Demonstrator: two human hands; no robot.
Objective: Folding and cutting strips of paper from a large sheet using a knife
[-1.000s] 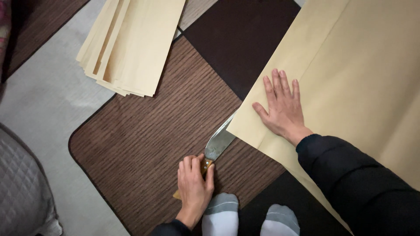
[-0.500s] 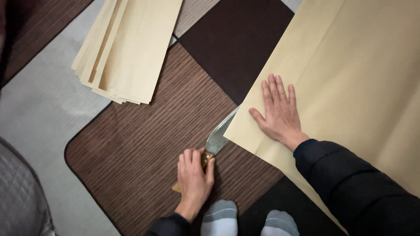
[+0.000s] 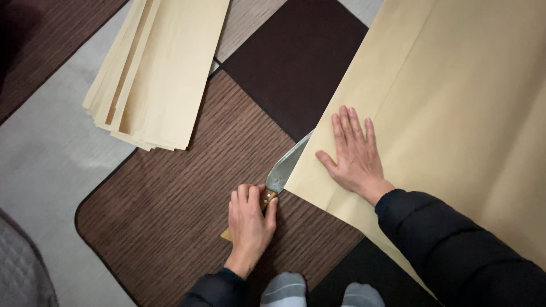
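Two feet in grey socks (image 3: 310,293) at the very bottom, close to the body. Just past them, left hand (image 3: 249,219) wrapped tight around the wooden handle (image 3: 267,199) of a knife (image 3: 286,166), fingers curled shut on it, knuckles up. A bit of the handle's end poking out under the palm, on the side near the wrist. Blade (image 3: 289,162) sticking out from the fingertips, up and away toward the right, wide and grey, its tip tucked under the edge of a big sheet of tan paper (image 3: 455,102). Corner of that sheet lying right beside the thumb of the left hand, nearly touching the handle.

Right hand (image 3: 352,153) a little farther out, flat on the tan paper, palm down, fingers spread apart and straight, holding nothing, just pressing. Blade just beside that thumb, on the side toward the left hand. Dark sleeve (image 3: 455,250) running back from the wrist to the bottom right corner.

Under both hands a brown striped mat (image 3: 187,193) with a round corner, lying on the pale grey floor (image 3: 45,165). Past the fingertips of the right hand, a darker brown square (image 3: 296,62) of mat.

Farthest out, well away from the left hand and up to its left, a stack of long tan paper strips (image 3: 159,68), fanned a bit at the near end, lying partly on the mat and partly on the floor.
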